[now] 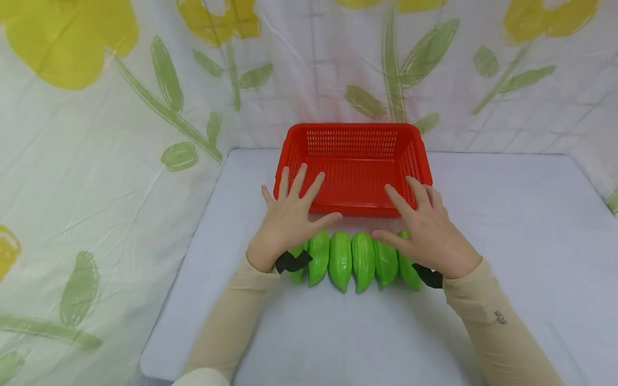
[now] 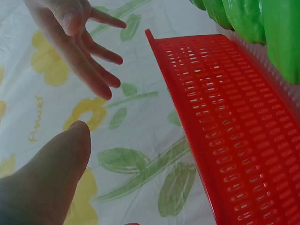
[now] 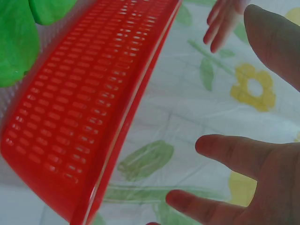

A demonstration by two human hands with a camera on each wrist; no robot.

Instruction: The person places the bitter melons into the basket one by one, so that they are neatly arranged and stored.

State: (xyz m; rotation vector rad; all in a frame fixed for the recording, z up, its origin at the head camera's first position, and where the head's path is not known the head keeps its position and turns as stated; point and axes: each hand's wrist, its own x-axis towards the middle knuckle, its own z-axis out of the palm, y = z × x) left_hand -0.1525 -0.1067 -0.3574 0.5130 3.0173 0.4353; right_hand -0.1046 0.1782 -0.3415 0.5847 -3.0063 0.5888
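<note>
A red plastic basket with slotted walls stands upright on the table, its visible inside bare. In front of it, several glossy green, elongated pieces with pointed ends, like toy vegetables, lie side by side in a row. My left hand hovers over the left end of the row, fingers spread toward the basket's front left corner and gripping nothing. Over the right end, my right hand also has its fingers apart, fingertips overlapping the basket's front right corner. Both hands partly hide the outermost green pieces.
The white table extends to both sides of the basket and toward me. Behind it hangs a flower-printed sheet, which also runs down the left side. A black strap sits at my right wrist, another at my left.
</note>
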